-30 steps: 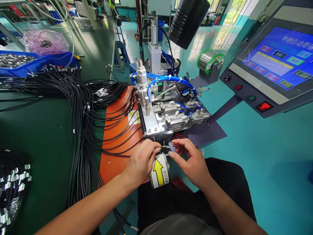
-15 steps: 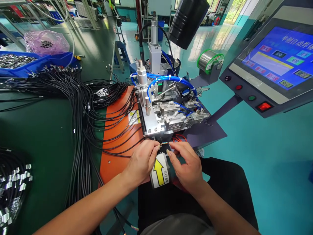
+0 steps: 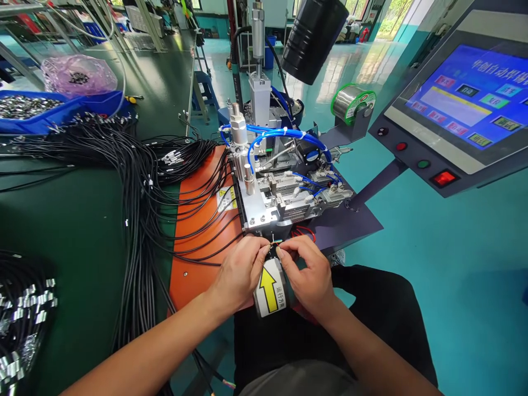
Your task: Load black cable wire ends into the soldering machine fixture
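Thin coloured wires [image 3: 277,241] stick out between my two hands at the front of the metal machine [image 3: 264,214]. My left hand [image 3: 241,269] pinches the left end of these wires, thumb against forefinger. My right hand [image 3: 309,264] is closed too, its thumb and forefinger pinched at the right side of the same wires. Both sets of fingertips almost meet, and they hide most of what lies between them. Just below is a round housing bearing a white label with a yellow arrow [image 3: 269,291].
Black cables [image 3: 136,220] run in bundles over the green table and the orange plate [image 3: 198,280]. A solder spool [image 3: 352,104] stands behind the machine. A control screen [image 3: 466,104] is at right, with a black cylinder [image 3: 315,41] overhead. Blue bins [image 3: 94,104] hold metal parts.
My right hand has moved left toward my left hand, and its thumb and forefinger have closed at the wires. A metal cylinder at the machine's back has risen. My left hand stays put.
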Demonstrator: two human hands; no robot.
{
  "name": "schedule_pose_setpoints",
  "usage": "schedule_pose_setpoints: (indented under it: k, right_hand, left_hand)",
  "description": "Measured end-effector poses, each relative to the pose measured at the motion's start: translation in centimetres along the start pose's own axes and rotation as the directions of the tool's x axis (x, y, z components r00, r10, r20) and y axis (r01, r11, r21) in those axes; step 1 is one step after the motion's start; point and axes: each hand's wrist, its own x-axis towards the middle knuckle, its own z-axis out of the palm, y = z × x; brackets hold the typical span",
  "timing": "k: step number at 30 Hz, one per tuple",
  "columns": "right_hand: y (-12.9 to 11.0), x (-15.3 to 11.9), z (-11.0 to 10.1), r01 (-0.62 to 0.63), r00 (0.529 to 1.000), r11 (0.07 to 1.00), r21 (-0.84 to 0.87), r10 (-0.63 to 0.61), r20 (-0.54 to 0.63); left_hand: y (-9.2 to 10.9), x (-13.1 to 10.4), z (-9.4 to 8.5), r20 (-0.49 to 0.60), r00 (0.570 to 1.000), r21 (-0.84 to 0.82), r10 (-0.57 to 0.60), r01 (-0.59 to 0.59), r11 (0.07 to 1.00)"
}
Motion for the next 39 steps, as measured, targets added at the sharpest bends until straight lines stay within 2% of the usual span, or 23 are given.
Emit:
schedule_pose_setpoints:
  k: [10, 19, 23, 27, 31, 39]
  right_hand:
    - [0.0, -0.1, 0.9, -0.019, 0.997, 0.999, 0.035, 0.022, -0.07]
    - [0.2, -0.2, 1.5, 0.035, 0.998, 0.999, 0.006, -0.035, -0.053]
    - [0.2, -0.2, 1.5, 0.025, 0.999, 0.999, 0.03, -0.024, -0.042]
    - [0.6, 0.0, 0.4, -0.111, 0.993, 0.986, 0.126, 0.104, 0.059]
    - [1.1, 0.8, -0.9, -0.305, 0.946, 0.919, 0.25, 0.262, 0.19]
    - [0.3, 2.3, -1.6, -0.421, 0.897, 0.862, 0.283, 0.35, 0.27]
  left_hand:
    - [0.2, 0.1, -0.2, -0.003, 1.0, -0.011, -0.005, 0.005, 1.0]
    - [-0.1, -0.1, 0.2, -0.012, 0.999, 0.011, 0.038, -0.038, 0.999]
    - [-0.2, -0.1, 0.3, -0.015, 0.997, 0.066, 0.075, -0.074, 0.995]
    - [-0.3, -0.1, 0.3, -0.005, 0.997, 0.074, 0.075, -0.074, 0.995]
    - [-0.2, -0.1, 0.4, 0.017, 0.995, 0.079, 0.095, -0.096, 0.992]
    - [-0.2, -0.1, 0.5, -0.002, 0.993, 0.084, 0.122, -0.121, 0.989]
